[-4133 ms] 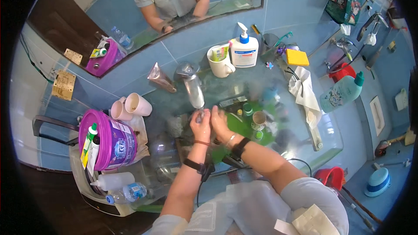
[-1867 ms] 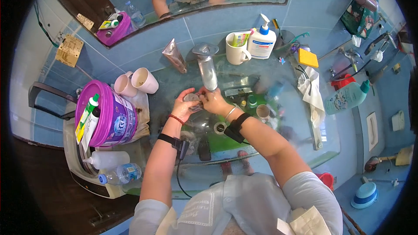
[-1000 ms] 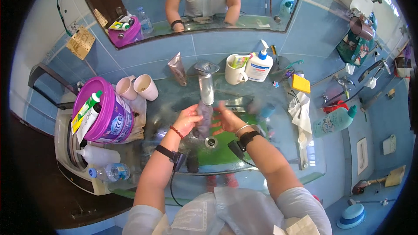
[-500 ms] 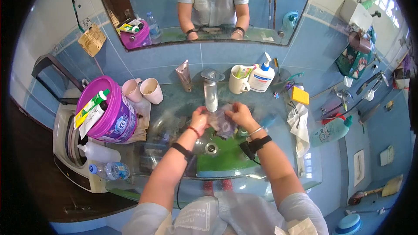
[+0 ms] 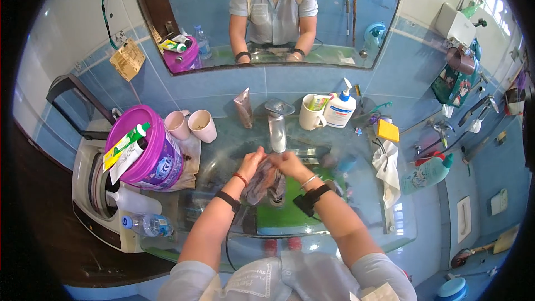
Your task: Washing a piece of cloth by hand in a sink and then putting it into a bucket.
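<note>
Just in front of the silver faucet (image 5: 277, 134), my two hands are close together over the glass washbasin (image 5: 212, 153). My left hand (image 5: 252, 163) pinches a wet, crumpled grey-purple cloth (image 5: 259, 185). The fingers of my right hand (image 5: 290, 164) are closed on the same cloth near its top, right beside my left fingers. Its folds hang down in front of the spout, and a brownish patch shows on them. What kind of cloth it is, I cannot make out. Under it, a green area (image 5: 290, 220) shows through the basin.
At left stands a purple bucket (image 5: 159, 161) with tubes on top, beside two pink cups (image 5: 202, 126) and a plastic bottle (image 5: 150, 225). Behind the faucet are a tube (image 5: 243, 108), a white mug (image 5: 311, 116) and a pump bottle (image 5: 340, 110). A yellow sponge (image 5: 388, 130) and white cloth (image 5: 385, 170) lie right.
Both hands have drawn closer together and moved slightly down from the spout. The cloth, earlier spread between them, now hangs bunched toward my left and covers the drain. The whole view has shifted a little.
</note>
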{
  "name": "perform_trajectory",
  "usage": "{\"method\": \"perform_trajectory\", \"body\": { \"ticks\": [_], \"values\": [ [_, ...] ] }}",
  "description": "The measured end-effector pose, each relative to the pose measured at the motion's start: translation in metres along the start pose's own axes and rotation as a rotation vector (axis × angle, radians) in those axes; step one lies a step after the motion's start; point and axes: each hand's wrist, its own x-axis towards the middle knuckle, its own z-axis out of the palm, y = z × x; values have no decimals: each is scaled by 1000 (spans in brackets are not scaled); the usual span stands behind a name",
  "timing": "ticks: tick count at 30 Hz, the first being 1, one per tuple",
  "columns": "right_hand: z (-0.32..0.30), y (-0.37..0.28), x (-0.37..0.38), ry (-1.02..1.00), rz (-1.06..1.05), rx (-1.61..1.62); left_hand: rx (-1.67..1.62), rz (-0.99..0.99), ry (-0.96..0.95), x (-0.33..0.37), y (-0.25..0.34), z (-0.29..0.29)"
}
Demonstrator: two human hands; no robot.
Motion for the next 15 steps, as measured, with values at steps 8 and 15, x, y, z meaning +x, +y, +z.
{"method": "perform_trajectory", "body": {
  "ticks": [8,15],
  "values": [
    [-56,12,-4,270,-193,-78,478,198,-268,15,-7,24],
    [-93,7,-27,277,-24,200,535,199,-277,-6,11,54]
  ]
}}
